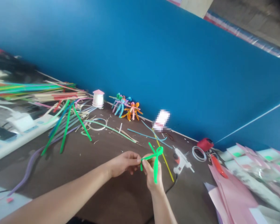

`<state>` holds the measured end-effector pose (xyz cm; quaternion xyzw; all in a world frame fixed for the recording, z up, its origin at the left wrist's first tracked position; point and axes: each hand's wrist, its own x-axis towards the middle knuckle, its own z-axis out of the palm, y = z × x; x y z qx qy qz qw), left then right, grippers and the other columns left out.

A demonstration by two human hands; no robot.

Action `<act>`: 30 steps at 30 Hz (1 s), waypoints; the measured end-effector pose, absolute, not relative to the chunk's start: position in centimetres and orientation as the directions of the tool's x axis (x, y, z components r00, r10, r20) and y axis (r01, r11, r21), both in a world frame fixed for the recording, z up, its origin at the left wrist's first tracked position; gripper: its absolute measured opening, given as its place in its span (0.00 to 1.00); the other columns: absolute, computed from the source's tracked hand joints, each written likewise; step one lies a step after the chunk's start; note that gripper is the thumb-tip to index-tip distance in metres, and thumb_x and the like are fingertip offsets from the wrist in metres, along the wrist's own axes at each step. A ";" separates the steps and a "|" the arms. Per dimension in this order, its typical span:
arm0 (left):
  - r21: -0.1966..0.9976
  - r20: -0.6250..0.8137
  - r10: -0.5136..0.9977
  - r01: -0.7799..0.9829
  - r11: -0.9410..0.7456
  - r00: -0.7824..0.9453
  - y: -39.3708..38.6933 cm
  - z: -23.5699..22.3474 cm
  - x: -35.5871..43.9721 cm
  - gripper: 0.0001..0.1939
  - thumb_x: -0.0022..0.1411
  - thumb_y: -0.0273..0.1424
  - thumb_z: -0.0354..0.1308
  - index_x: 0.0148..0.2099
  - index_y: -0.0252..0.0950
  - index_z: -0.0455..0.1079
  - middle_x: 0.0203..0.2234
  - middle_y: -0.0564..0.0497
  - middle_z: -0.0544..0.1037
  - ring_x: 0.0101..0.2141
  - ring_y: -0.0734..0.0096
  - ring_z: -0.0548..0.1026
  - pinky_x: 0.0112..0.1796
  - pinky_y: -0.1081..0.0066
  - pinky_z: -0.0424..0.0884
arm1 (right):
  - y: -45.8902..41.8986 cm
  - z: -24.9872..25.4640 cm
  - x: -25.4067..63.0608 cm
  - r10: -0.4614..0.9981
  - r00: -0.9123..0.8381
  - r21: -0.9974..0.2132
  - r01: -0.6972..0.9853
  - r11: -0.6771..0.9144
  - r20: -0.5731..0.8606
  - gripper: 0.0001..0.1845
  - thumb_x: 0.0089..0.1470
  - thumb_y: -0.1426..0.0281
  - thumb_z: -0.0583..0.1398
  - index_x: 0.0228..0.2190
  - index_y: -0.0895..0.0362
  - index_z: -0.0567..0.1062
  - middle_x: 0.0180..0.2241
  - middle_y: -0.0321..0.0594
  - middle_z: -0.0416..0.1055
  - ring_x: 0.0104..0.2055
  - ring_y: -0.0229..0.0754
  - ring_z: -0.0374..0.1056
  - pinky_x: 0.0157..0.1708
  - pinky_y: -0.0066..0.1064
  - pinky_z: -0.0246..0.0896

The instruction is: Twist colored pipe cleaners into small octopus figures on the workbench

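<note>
A bright green pipe cleaner (156, 168), bent into a loop with loose ends, is held above the dark table. My right hand (151, 171) pinches it between thumb and fingers, the loop rising over the hand. At the bent end on the left, my left hand (128, 162) also pinches the pipe cleaner, its fingertips close to the right thumb. Straight behind the hands lies a yellow pipe cleaner (166, 160). A white hot glue gun (182, 161) rests to the right of my right hand.
Small pipe cleaner figures (132, 110) stand by the blue wall (140, 59). Loose pipe cleaners (32, 90) and a white power strip (21, 137) lie left. At right are pink sheets (233, 196), red-handled scissors or pliers (218, 167) and a tape roll (199, 154).
</note>
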<state>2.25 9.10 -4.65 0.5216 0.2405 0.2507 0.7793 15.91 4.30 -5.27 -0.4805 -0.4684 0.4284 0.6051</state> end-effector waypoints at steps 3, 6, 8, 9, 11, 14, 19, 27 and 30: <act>0.988 0.134 0.770 -0.027 -0.149 0.624 8.7 -4.4 2.5 0.05 0.50 0.29 0.55 0.32 0.33 0.66 0.25 0.52 0.68 0.26 0.76 0.65 0.27 0.76 0.61 | 4.5 -5.7 16.0 0.957 0.264 -0.982 -0.117 0.151 0.116 0.08 0.44 0.66 0.60 0.24 0.57 0.67 0.16 0.27 0.55 0.16 0.29 0.48 0.15 0.23 0.43; 0.848 0.359 0.763 0.155 -0.508 0.537 8.4 -4.7 2.7 0.05 0.49 0.21 0.51 0.30 0.34 0.65 0.26 0.52 0.66 0.28 0.74 0.65 0.29 0.75 0.60 | 4.5 -5.8 15.9 0.957 0.282 -0.982 -0.150 0.113 0.067 0.10 0.42 0.66 0.61 0.22 0.57 0.65 0.15 0.27 0.53 0.16 0.29 0.47 0.15 0.23 0.42; 0.761 0.427 0.738 0.234 -0.606 0.523 8.2 -5.0 2.7 0.06 0.50 0.20 0.49 0.30 0.35 0.64 0.26 0.52 0.65 0.28 0.73 0.65 0.29 0.75 0.59 | 4.5 -5.7 15.7 0.963 0.267 -0.980 -0.175 0.096 0.046 0.11 0.41 0.66 0.62 0.22 0.57 0.64 0.15 0.26 0.52 0.16 0.29 0.47 0.15 0.23 0.41; 0.733 0.442 0.731 0.261 -0.628 0.520 8.2 -5.1 2.6 0.06 0.51 0.21 0.48 0.30 0.35 0.64 0.26 0.52 0.65 0.28 0.72 0.65 0.29 0.75 0.59 | 4.5 -5.7 15.6 0.966 0.255 -0.978 -0.190 0.091 0.040 0.11 0.41 0.66 0.61 0.22 0.57 0.64 0.15 0.26 0.52 0.16 0.29 0.46 0.15 0.23 0.41; 0.696 0.452 0.724 0.301 -0.652 0.521 8.2 -5.1 2.5 0.06 0.54 0.22 0.48 0.31 0.35 0.64 0.27 0.51 0.66 0.29 0.72 0.66 0.29 0.75 0.59 | 4.5 -5.7 15.6 0.969 0.245 -0.975 -0.204 0.086 0.034 0.11 0.41 0.66 0.61 0.22 0.57 0.64 0.15 0.26 0.51 0.16 0.28 0.46 0.15 0.22 0.40; 0.666 0.447 0.714 0.333 -0.668 0.539 8.1 -5.0 2.4 0.06 0.55 0.25 0.48 0.33 0.36 0.65 0.28 0.50 0.67 0.30 0.71 0.66 0.30 0.75 0.60 | 4.5 -5.8 15.7 0.965 0.259 -0.979 -0.187 0.083 0.032 0.11 0.41 0.65 0.61 0.22 0.57 0.65 0.15 0.27 0.52 0.16 0.29 0.46 0.15 0.22 0.41; 0.691 0.432 0.714 0.307 -0.654 0.551 7.9 -4.5 2.3 0.07 0.57 0.28 0.48 0.33 0.36 0.67 0.28 0.49 0.67 0.30 0.71 0.66 0.30 0.75 0.60 | 4.5 -5.8 15.9 0.963 0.259 -0.986 -0.125 0.110 0.074 0.10 0.42 0.65 0.61 0.22 0.57 0.66 0.15 0.27 0.53 0.16 0.29 0.47 0.14 0.23 0.41; 0.960 0.202 0.827 0.063 -0.274 0.525 8.4 -4.0 2.6 0.15 0.55 0.38 0.51 0.23 0.33 0.64 0.18 0.55 0.63 0.23 0.76 0.62 0.25 0.76 0.58 | 4.4 -5.4 16.0 0.954 0.248 -0.984 -0.012 0.175 0.167 0.08 0.42 0.65 0.61 0.24 0.57 0.70 0.15 0.30 0.57 0.15 0.31 0.51 0.14 0.24 0.45; 0.990 -0.046 0.790 -0.076 0.117 0.611 8.9 -4.5 2.5 0.16 0.50 0.41 0.55 0.23 0.32 0.65 0.16 0.55 0.64 0.20 0.77 0.62 0.21 0.77 0.58 | 4.2 -4.9 15.8 0.964 0.197 -0.983 -0.020 0.183 0.176 0.08 0.42 0.65 0.62 0.24 0.57 0.70 0.15 0.30 0.59 0.16 0.32 0.54 0.14 0.25 0.48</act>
